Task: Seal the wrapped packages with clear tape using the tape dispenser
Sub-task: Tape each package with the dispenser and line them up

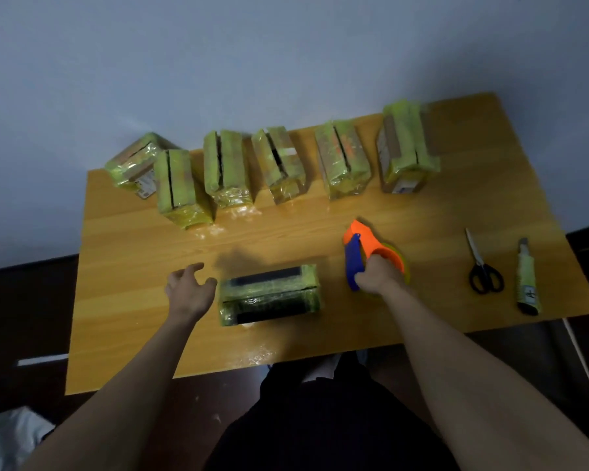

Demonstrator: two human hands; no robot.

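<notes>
Fingers [198, 268] of the left hand [189, 290] are spread and loosely bent, holding nothing, just beside the left end of the near package [271, 294] without clearly touching it. The right hand [376, 277] has its fingers curled tight around the blue handle of the tape dispenser [368, 254], whose pointed orange plastic body rests on the desk [286, 239] to the right of that package. The near package is a low rectangular block lying flat near the front edge, dark inside, wrapped in crinkled, glossy yellow-green film that catches the light. Six more wrapped packages [340, 158] stand in a row along the far edge, brown cardboard showing through the same shiny wrap, most with a dark slit down the top. The desk is smooth orange-brown wood grain with shiny scraps of clear film on it. At its right end lie black-handled scissors [481, 266] and, just beside them, a utility knife [527, 283] wrapped in greenish tape.
</notes>
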